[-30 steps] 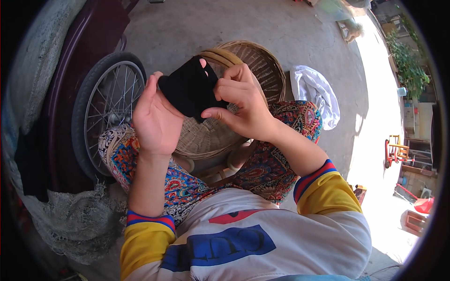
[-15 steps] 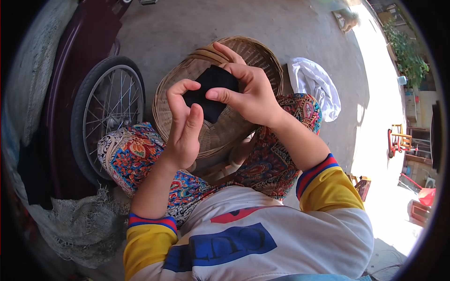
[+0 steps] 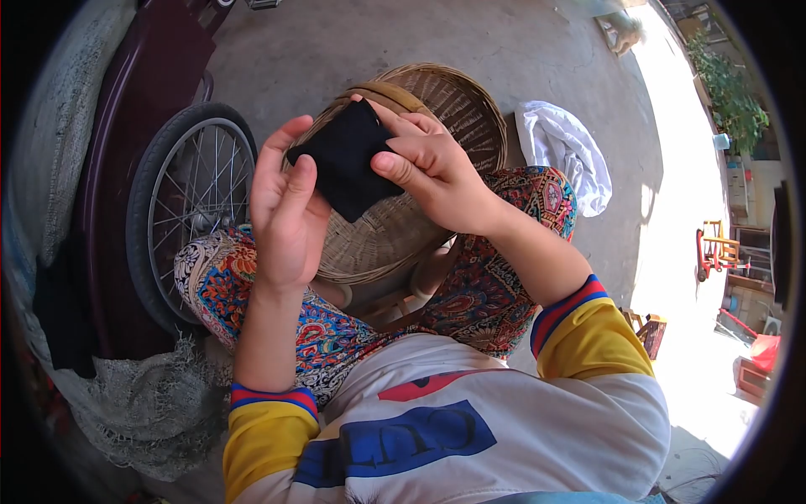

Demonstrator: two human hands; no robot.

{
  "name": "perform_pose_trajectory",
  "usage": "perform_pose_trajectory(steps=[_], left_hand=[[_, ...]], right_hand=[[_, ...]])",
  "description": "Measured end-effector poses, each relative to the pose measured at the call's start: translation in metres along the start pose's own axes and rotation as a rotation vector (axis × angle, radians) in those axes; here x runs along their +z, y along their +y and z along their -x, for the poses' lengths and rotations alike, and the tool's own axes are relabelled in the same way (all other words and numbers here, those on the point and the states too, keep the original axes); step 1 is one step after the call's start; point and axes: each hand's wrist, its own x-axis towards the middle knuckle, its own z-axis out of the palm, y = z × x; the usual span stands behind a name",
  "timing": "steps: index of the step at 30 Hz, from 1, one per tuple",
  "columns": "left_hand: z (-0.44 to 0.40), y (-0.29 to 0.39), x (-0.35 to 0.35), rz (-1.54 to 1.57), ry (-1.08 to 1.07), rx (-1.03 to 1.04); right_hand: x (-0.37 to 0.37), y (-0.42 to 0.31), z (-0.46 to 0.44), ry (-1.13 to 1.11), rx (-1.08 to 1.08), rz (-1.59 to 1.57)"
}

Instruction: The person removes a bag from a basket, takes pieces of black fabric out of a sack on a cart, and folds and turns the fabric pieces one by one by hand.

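A small, folded black cloth [image 3: 348, 164], roughly square, is held up between my hands above the wicker basket. My right hand [image 3: 432, 172] grips its right edge, thumb on the near face and fingers bent behind and along the upper side. On the other side, my left hand [image 3: 285, 202] has the cloth's left corner between thumb and fingers; part of those fingers is hidden behind the cloth. Below sits the round wicker basket [image 3: 457, 97], its curved handle [image 3: 390, 91] passing behind the cloth and right fingers.
A spoked wheel [image 3: 201, 189] and a maroon vehicle panel [image 3: 138, 109] stand at the left. White cloth [image 3: 567, 155] lies on the concrete floor right of the basket. Grey netting [image 3: 159, 412] is heaped at the lower left. My patterned trouser legs [image 3: 495, 286] flank the basket.
My left hand has shifted left and turned, its fingers straighter. The black cloth has moved slightly left and now shows a wider, flatter square face. My right hand stays in nearly the same place.
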Motion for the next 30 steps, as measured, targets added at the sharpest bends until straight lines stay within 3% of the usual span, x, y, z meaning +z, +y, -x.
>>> perform_pose_trajectory(steps=[6, 11, 15, 18, 20, 24, 27, 30], left_hand=[[0.0, -0.004, -0.008, -0.115, -0.012, 0.086], [0.009, -0.016, 0.004, -0.314, -0.058, 0.161], [0.014, -0.03, 0.008, -0.521, -0.146, 0.202], [0.011, -0.026, 0.013, -0.293, -0.243, 0.185], [0.01, -0.023, 0.019, -0.255, -0.211, 0.112], [0.012, -0.018, 0.019, -0.144, -0.09, -0.019], [0.006, -0.015, 0.009, -0.005, -0.075, 0.037], [0.003, -0.007, 0.011, 0.099, 0.016, 0.064]], right_hand=[[-0.004, 0.0, 0.002, -0.124, -0.062, 0.287], [0.006, -0.001, 0.003, 0.174, 0.042, -0.105], [-0.001, 0.0, 0.002, 0.134, 0.041, -0.057], [-0.001, 0.002, 0.001, 0.113, 0.059, 0.036], [0.004, 0.004, -0.001, 0.284, -0.024, 0.041], [0.001, -0.001, 0.0, 0.281, -0.042, 0.093], [0.0, -0.003, 0.001, 0.263, 0.002, 0.033], [-0.003, -0.004, 0.001, 0.16, -0.029, 0.169]])
